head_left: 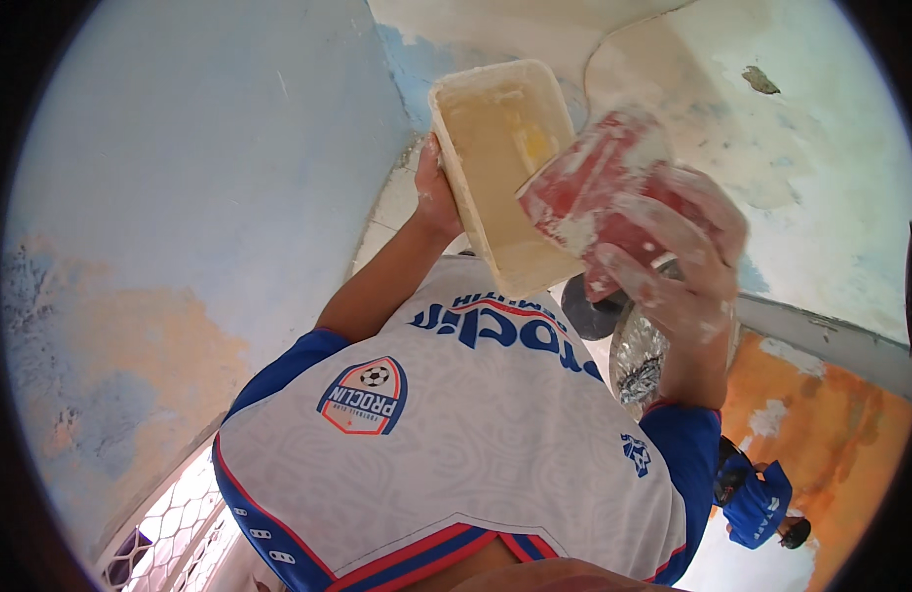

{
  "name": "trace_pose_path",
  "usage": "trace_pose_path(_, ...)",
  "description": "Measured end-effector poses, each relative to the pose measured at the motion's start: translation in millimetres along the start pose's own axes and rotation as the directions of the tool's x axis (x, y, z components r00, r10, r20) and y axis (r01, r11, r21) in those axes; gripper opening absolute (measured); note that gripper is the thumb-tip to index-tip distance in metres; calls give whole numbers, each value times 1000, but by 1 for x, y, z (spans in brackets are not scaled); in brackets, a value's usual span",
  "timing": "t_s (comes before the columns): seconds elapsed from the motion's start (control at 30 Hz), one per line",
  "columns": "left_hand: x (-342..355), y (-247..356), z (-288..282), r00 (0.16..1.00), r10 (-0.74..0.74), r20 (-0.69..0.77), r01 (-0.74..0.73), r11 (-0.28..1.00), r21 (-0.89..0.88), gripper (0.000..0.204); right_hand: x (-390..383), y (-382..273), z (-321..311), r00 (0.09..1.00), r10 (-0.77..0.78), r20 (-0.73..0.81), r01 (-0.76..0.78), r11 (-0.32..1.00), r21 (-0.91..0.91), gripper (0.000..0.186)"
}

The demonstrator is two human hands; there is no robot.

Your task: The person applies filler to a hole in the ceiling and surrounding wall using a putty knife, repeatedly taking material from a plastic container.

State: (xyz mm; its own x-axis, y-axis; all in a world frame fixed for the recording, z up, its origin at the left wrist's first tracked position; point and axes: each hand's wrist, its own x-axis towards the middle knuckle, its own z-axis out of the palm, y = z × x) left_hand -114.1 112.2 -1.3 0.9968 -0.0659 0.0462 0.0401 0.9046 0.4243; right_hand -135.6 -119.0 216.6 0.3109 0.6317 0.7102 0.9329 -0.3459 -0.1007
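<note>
Two hands of mine are at work beyond my white shirt, which has blue sleeves and a red-and-blue collar and fills the lower middle of the view. My right grip is closed around a red scraper, its fingers bent over the near part and coated in white paste. Paste is smeared across the scraper's red face too, and blur hides whether this is one piece or two. The scraper's far edge lies over the right rim of a cream tub as I look down, though I cannot tell if they touch. That tub is a long box with rounded corners, held in front of my chest with its open top toward me; inside it is beige, with a yellow patch near the right wall. My left grip is closed on the tub's left side, some fingers hidden behind it. Lower down, past my right forearm, sits a crinkled silvery thing. Farther off are pale floor tiles, a blue wall with peach patches, an orange wall daubed with white, and another person in blue.
</note>
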Motion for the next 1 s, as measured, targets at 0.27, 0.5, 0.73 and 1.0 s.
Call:
trace_pose_path(0.27, -7, -2, -32, 985, 5, 172, 30, 979, -200, 86, 14, -16, 46, 919, 39, 393, -72, 995, 70, 21)
trace_pose_path(0.5, -17, 13, -71, 935, 150, 320, -60, 959, -276, 90, 16, -35, 72, 936, 87, 342, -136, 983, 123, 20)
trace_pose_path(0.73, -28, 35, -64, 939, 222, 262, -149, 950, -273, 93, 29, -45, 78, 885, 97, 455, -142, 988, 65, 19)
trace_pose_path(1.0, -29, 31, -50, 957, 221, 189, -207, 974, -91, 100, 28, -65, 114, 868, 448, 213, -466, 884, 42, 31)
